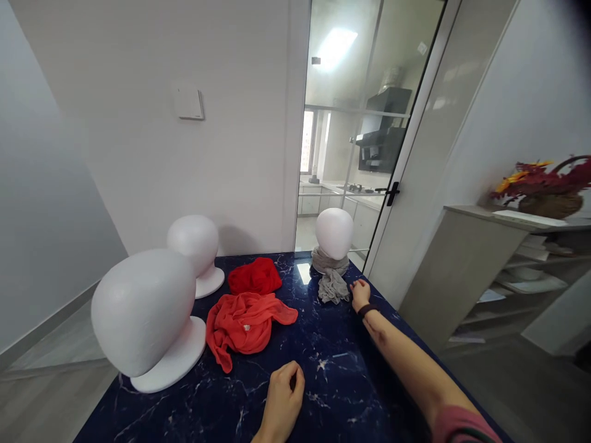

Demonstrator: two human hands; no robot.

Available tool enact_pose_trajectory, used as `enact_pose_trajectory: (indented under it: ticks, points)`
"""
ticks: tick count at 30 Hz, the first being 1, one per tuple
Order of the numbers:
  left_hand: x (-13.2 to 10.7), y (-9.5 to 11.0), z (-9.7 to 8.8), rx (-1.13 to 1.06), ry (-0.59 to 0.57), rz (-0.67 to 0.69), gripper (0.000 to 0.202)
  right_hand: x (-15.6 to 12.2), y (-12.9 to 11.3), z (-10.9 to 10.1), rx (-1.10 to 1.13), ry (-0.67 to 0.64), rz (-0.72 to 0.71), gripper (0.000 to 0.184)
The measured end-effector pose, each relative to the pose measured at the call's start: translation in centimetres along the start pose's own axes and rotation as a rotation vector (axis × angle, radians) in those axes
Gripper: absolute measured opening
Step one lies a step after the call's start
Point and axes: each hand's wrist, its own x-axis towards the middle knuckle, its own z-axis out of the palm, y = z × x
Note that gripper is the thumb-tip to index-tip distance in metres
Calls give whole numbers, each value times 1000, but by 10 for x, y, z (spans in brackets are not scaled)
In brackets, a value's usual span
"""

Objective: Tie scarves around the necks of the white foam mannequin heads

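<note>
My left hand (pixel 282 397) rests on the dark blue marble table (pixel 332 375) near its front edge, fingers curled in a loose fist with nothing visible in it. My right hand (pixel 359 292) reaches far across the table and touches the end of a grey scarf (pixel 331 284), fingers curled. That scarf is wrapped round the neck of a white foam mannequin head (pixel 334 232) at the back right. An orange-red scarf (pixel 244 323) lies crumpled mid-table, with a darker red scarf (pixel 255 275) behind it.
Two more white foam heads stand at the left: a large near one (pixel 145 311) and one behind it (pixel 194 243). A glass door (pixel 369 135) opens on a kitchen. A shelf unit (pixel 508 271) with a flower basket (pixel 547 191) stands at the right.
</note>
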Motion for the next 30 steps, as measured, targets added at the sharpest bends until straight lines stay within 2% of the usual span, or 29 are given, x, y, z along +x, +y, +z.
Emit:
enact_pose_trajectory:
  ticks: [2,4,5,7,9,11,13,15,18,23,26,28,30]
  points:
    - [0,-1,0,-9,11,15,33,-50,0,-16,-7,-3,48,12]
    - [0,-3,0,-9,24,31,33,-113,3,-39,-9,-90,75,16]
    - [0,-3,0,-5,32,41,33,-147,5,-53,-11,-209,97,19]
    - [0,-2,1,-2,49,62,33,-215,10,-80,-68,-681,205,26]
    - [0,2,-1,-15,71,93,32,-277,16,-104,-99,-943,251,35]
    - [-1,7,-4,-34,99,125,29,-326,22,-121,-119,-1041,252,43]
    - [-6,13,-10,-43,132,146,26,-361,26,-132,-152,-1021,193,47]
    - [-18,19,-18,-40,168,153,25,-384,27,-137,-200,-934,68,46]
    - [-47,28,-26,-17,191,176,24,-403,21,-138,-285,-825,-115,42]
    - [-120,47,-38,88,111,268,20,-414,8,-136,-349,-804,-217,39]
    - [-174,49,-63,172,16,328,20,-417,2,-138,-309,-816,-217,39]
    - [-213,40,-87,240,-45,350,18,-418,0,-142,-301,-814,-190,38]
    - [-254,26,-112,251,10,295,17,-418,0,-149,-290,-805,-151,38]
